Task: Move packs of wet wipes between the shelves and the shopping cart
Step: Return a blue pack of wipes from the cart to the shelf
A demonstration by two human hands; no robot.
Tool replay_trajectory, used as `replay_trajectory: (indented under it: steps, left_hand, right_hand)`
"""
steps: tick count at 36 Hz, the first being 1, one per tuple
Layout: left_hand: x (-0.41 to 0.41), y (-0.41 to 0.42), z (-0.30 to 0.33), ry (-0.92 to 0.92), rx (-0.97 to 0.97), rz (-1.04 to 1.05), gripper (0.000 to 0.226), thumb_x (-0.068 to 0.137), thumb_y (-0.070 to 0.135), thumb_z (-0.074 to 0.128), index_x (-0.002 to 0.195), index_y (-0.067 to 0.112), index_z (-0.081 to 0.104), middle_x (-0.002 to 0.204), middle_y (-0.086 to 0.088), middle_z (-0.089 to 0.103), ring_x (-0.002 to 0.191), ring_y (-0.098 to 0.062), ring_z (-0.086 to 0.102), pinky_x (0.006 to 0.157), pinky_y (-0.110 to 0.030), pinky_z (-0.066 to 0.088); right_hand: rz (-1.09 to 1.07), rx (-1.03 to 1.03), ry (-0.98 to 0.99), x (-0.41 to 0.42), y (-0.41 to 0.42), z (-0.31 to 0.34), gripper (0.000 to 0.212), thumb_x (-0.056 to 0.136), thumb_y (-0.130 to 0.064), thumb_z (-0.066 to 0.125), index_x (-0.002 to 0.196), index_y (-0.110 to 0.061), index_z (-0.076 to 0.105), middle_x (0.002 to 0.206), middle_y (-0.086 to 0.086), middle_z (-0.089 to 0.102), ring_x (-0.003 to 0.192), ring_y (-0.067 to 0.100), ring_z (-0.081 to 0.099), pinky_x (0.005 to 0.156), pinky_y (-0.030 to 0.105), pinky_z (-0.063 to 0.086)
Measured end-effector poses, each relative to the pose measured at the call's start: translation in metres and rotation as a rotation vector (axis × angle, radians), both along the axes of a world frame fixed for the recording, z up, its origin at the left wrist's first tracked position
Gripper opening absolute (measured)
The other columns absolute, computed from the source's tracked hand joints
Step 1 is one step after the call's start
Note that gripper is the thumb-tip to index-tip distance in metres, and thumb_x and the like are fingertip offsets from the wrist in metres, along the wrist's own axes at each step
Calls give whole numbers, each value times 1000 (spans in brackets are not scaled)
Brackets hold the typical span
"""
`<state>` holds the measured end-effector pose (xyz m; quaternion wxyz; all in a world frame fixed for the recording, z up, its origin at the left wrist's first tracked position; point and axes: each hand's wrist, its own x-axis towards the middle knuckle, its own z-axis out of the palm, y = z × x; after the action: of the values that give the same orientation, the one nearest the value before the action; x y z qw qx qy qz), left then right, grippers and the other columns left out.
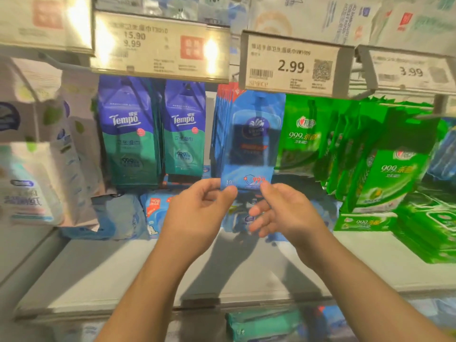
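A blue pack of wet wipes (254, 139) hangs at the front of a row of like packs on a peg under the 2.99 price tag (291, 66). My left hand (199, 213) pinches the pack's lower left corner between thumb and fingers. My right hand (283, 211) pinches its lower right edge with thumb and forefinger, its other fingers loosely spread below. The shopping cart is out of view.
Purple-and-green Tempo packs (130, 134) hang to the left, green 999 packs (385, 164) to the right. More blue packs (158, 211) lie on the white shelf (118, 267) below. White packs (32, 169) stand at far left. A teal pack (261, 322) sits on the lower level.
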<state>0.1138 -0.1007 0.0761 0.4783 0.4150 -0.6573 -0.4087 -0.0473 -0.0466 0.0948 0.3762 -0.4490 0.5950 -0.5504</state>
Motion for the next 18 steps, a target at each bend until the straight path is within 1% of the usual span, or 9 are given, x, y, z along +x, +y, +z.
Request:
replay_trajectory:
  steps: [2, 4, 7, 9, 10, 12, 13, 15, 18]
  left_hand:
    - [0, 10, -8, -20, -42, 47, 37, 86, 51, 73, 115, 27, 72, 94, 12, 76, 74, 3, 66, 76, -22, 51]
    - [1, 22, -14, -133, -90, 104, 44, 86, 53, 73, 124, 32, 65, 109, 16, 72, 88, 6, 65, 79, -14, 47]
    - [1, 40, -17, -361, -152, 140, 69, 80, 64, 64, 141, 33, 56, 133, 16, 63, 119, -5, 58, 102, -27, 46]
    - [-1, 54, -16, -507, -187, 136, 87, 73, 81, 50, 147, 34, 49, 145, 17, 55, 133, -8, 49, 110, -29, 39]
    - [-2, 60, -16, -565, -213, 139, 93, 71, 84, 45, 149, 34, 46, 149, 17, 51, 138, -8, 45, 112, -29, 37]
    - [-5, 75, -15, -666, -220, 168, 100, 68, 87, 41, 154, 35, 39, 156, 17, 44, 144, -8, 38, 116, -32, 35]
    - [-6, 82, -15, -711, -204, 192, 102, 67, 88, 40, 155, 36, 36, 158, 18, 41, 146, -8, 36, 117, -34, 35]
    - [-11, 99, -14, -772, -175, 236, 105, 65, 88, 37, 157, 38, 31, 160, 18, 37, 147, -8, 33, 117, -35, 34]
    - [-17, 123, -17, -823, -128, 264, 106, 64, 89, 35, 157, 40, 30, 161, 18, 36, 148, -9, 31, 118, -35, 32]
  right_hand:
    - [-5, 32, 38, -9, 8, -6, 21, 103, -29, 53, 100, -9, 56, 75, 8, 66, 54, 21, 65, 54, 32, 47]
    - [-18, 64, 115, -21, 15, -14, 16, 98, -33, 60, 93, -18, 60, 80, 4, 70, 59, 18, 67, 59, 34, 48]
    - [-23, 96, 309, -41, 30, -24, 26, 73, -54, 66, 85, -32, 69, 83, -2, 75, 75, 21, 70, 75, 38, 52]
    - [-11, 115, 464, -52, 42, -25, 37, 72, -58, 64, 98, -32, 70, 94, -10, 75, 93, 17, 69, 88, 33, 51]
    - [13, 124, 617, -56, 50, -25, 42, 77, -58, 63, 111, -33, 68, 107, -12, 73, 106, 17, 66, 96, 31, 47]
    - [72, 164, 983, -62, 68, -21, 49, 93, -55, 53, 138, -36, 52, 137, -12, 59, 129, 13, 52, 107, 25, 34]
    - [114, 190, 1069, -66, 74, -20, 54, 97, -55, 48, 147, -37, 42, 151, -14, 46, 139, 9, 41, 112, 23, 27]
    - [202, 236, 1134, -76, 86, -20, 63, 99, -58, 41, 156, -36, 26, 164, -17, 21, 151, 3, 19, 119, 23, 16]
    - [272, 239, 1168, -89, 102, -27, 67, 100, -59, 39, 158, -35, 19, 167, -17, 9, 153, 2, 6, 121, 23, 9]
